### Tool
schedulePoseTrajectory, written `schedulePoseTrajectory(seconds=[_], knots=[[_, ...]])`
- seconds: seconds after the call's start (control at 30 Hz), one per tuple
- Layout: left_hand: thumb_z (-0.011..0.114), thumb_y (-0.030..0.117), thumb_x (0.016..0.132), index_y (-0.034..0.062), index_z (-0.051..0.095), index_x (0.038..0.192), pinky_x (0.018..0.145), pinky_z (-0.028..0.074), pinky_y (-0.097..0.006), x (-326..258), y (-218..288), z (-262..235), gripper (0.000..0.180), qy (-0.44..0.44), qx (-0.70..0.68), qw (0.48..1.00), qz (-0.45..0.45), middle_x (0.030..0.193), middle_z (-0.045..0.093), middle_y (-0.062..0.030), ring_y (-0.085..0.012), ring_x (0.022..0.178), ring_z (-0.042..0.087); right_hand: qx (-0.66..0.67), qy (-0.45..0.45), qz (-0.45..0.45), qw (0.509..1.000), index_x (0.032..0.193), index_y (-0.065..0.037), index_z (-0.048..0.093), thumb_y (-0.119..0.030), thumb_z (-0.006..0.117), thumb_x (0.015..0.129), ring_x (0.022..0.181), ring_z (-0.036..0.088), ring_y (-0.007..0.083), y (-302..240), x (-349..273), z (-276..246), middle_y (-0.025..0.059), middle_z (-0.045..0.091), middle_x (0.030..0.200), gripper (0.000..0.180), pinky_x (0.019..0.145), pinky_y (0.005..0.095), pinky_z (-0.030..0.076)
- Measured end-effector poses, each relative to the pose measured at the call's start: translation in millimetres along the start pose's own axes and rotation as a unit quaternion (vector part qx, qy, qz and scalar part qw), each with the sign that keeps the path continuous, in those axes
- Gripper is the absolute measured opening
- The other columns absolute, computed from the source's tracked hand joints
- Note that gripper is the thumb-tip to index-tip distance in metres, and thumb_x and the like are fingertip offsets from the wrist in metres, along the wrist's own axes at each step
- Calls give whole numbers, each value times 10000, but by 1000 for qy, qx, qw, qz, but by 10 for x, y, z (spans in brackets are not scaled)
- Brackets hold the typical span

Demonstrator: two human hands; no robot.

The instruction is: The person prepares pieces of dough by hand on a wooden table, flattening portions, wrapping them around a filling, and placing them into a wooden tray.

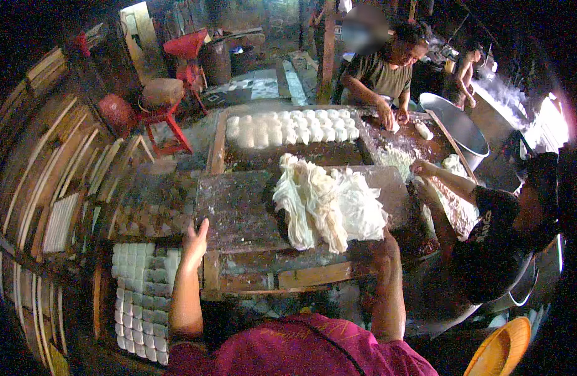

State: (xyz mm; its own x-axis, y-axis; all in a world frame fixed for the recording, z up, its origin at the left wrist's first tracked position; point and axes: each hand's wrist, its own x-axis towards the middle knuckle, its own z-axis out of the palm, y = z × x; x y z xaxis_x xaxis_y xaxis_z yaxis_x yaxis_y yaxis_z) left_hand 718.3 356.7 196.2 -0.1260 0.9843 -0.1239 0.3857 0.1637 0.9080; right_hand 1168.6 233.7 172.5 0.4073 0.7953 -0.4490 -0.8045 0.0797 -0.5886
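Observation:
My left hand [195,241] is at the near left edge of a dark, flour-dusted wooden board [235,203]. Its thumb and a finger point up and stand apart; nothing shows between them. My right hand [382,247] is in shadow at the board's near side, beside a crumpled off-white cloth [326,200]. Whether its fingers grip the cloth or the edge cannot be made out. Left of the board lies a dark tray [153,207] with pale marks. Beyond the cloth, white dough pieces [291,127] sit in close rows on a framed wooden tray [217,147].
Across the table a person [379,78] handles dough; another person [498,219] works at the right with floury dough. White pieces fill a lower tray [141,301] at my left. Wooden racks [56,182], a red machine [187,50], a metal tub [454,125] and an orange basket [501,348] stand around.

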Motion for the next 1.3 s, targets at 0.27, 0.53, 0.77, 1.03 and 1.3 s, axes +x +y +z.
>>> schedulePoseTrajectory(seconds=[0.27, 0.53, 0.77, 1.03, 1.3], knots=[[523, 551, 791, 43, 156, 1373, 1000, 250, -432, -63, 169, 79, 855, -10, -42, 995, -94, 1400, 218, -191, -316, 1292, 216, 8, -9, -33, 999, 1096, -6, 521, -251, 501, 872, 938, 571, 216, 13, 341, -455, 101, 584, 1041, 333, 788, 348, 487], [535, 514, 799, 87, 191, 1368, 918, 302, -546, -16, 129, 9, 790, -41, -11, 997, -63, 1379, 272, -164, -346, 1243, 292, -59, 34, -60, 996, 1042, -73, 560, -273, 544, 850, 718, 567, 159, -117, 309, -405, 35, 610, 910, 278, 544, 269, 454], [517, 600, 760, 89, 143, 1378, 908, 306, -555, -86, 195, 78, 884, -13, 18, 991, -131, 1388, 251, -187, -366, 1242, 295, -148, -19, -80, 986, 1008, -82, 561, -295, 537, 856, 669, 562, 110, -158, 499, -590, 3, 602, 846, 263, 491, 253, 470], [528, 554, 785, 14, 188, 1352, 991, 267, -455, 19, -126, -52, 854, 28, 42, 997, -54, 1377, 251, -216, -346, 1261, 273, -77, -10, -50, 996, 962, -69, 575, -289, 506, 871, 607, 566, 126, 18, 987, -585, 4, 608, 788, 248, 442, 259, 480], [516, 543, 799, -38, 205, 1335, 1004, 267, -424, 115, -96, 12, 850, 29, 45, 998, -37, 1389, 214, -227, -331, 1265, 270, -112, -32, -15, 993, 974, -51, 569, -264, 502, 866, 570, 573, 138, -36, 728, -294, 28, 618, 777, 248, 439, 236, 494]])
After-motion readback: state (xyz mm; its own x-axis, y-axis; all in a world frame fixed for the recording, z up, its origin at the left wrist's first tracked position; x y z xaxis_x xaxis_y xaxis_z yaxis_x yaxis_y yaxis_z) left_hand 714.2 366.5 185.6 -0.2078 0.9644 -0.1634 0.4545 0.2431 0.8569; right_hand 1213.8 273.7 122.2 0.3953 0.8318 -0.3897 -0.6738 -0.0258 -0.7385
